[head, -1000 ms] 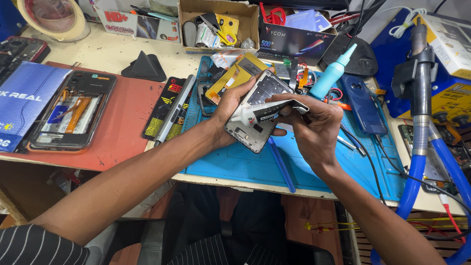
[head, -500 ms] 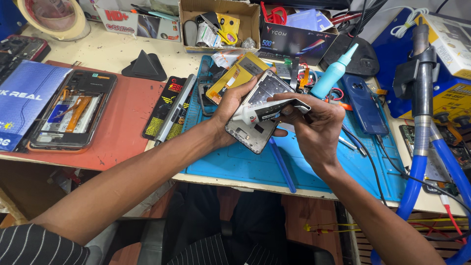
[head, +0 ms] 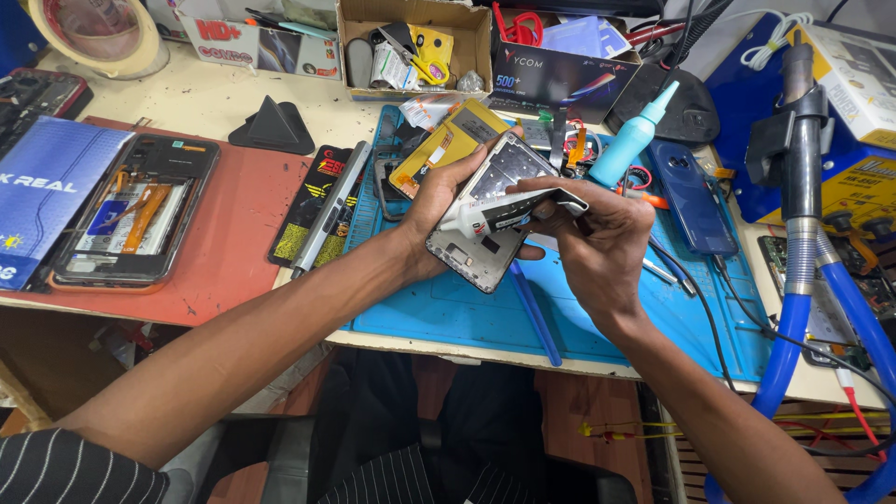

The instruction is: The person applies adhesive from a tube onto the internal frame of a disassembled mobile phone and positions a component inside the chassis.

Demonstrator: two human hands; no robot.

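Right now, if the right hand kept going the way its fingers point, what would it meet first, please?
The right hand points left with a white tube in its fingers. The tube's tip already seems to touch the phone frame held by the left hand; depth is unclear.

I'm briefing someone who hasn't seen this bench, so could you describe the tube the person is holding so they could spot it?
Start at the blue work mat in the middle of the bench. Above it, the left hand holds an opened phone frame. The right hand holds a small white tube across that frame; unlike the upright teal bottle behind, it lies sideways.
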